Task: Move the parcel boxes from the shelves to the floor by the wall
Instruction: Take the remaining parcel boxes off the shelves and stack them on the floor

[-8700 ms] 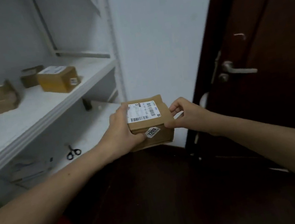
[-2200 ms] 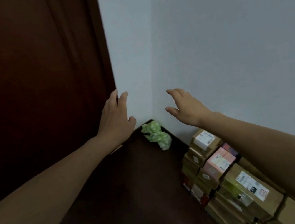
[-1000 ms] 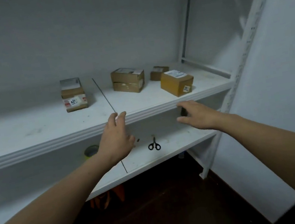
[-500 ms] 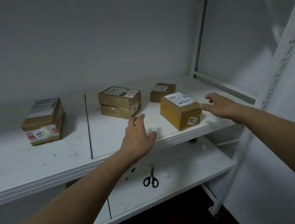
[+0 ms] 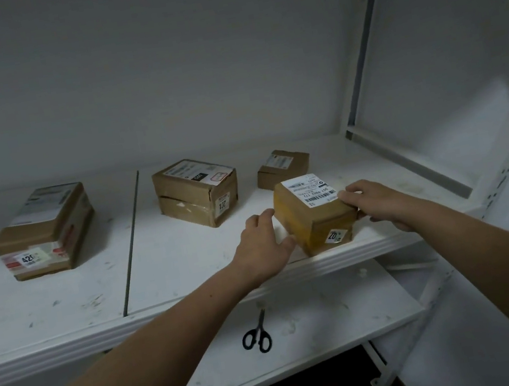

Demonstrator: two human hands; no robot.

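scissors (image 5: 256, 332): lying on lower shelf (image 5: 335, 324)
left hand (image 5: 262, 248): I'm pressing straight fingers on box (image 5: 303, 208) left side
right hand (image 5: 379, 202): fingers curling over its top right edge
box: sitting at upper shelf (image 5: 192, 270) front edge
other boxes (image 5: 198, 195): three sitting behind

Black-handled scissors (image 5: 257, 333) lying closed, blades pointing away, plain white wall (image 5: 159, 74) behind
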